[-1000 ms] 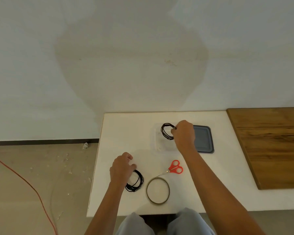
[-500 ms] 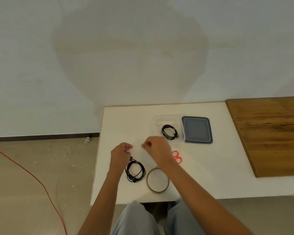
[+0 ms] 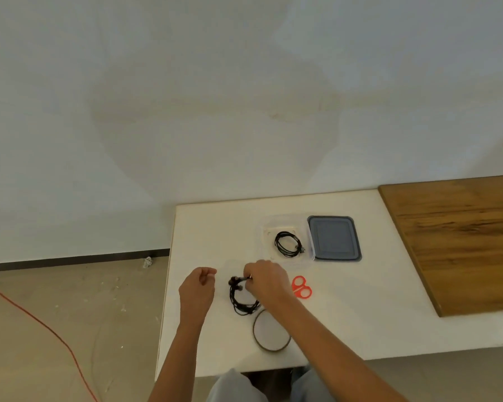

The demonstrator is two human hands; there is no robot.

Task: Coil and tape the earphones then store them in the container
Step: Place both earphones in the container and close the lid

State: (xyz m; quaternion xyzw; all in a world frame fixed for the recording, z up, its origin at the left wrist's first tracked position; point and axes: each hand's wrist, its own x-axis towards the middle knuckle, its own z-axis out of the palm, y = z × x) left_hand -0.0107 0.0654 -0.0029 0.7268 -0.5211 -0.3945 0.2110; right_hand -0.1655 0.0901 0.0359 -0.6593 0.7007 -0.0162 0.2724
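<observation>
One coiled pair of black earphones [image 3: 287,245] lies inside the clear plastic container [image 3: 266,227] near the table's back. A second black pair [image 3: 240,301] lies loosely bunched on the white table [image 3: 360,320] in front of me. My right hand [image 3: 266,281] pinches the upper end of this second pair. My left hand [image 3: 199,288] hovers just left of it with fingers curled and nothing in them. A roll of tape [image 3: 271,330] lies flat near the front edge, partly under my right forearm.
The container's grey lid [image 3: 334,238] lies right of the container. Red-handled scissors [image 3: 301,287] rest beside my right wrist. A wooden board [image 3: 462,242] covers the table's right part. An orange cable [image 3: 35,320] runs over the floor at left.
My right hand left the first coil in the container and came back to take hold of the second pair. My left hand let go of that pair and drew slightly left.
</observation>
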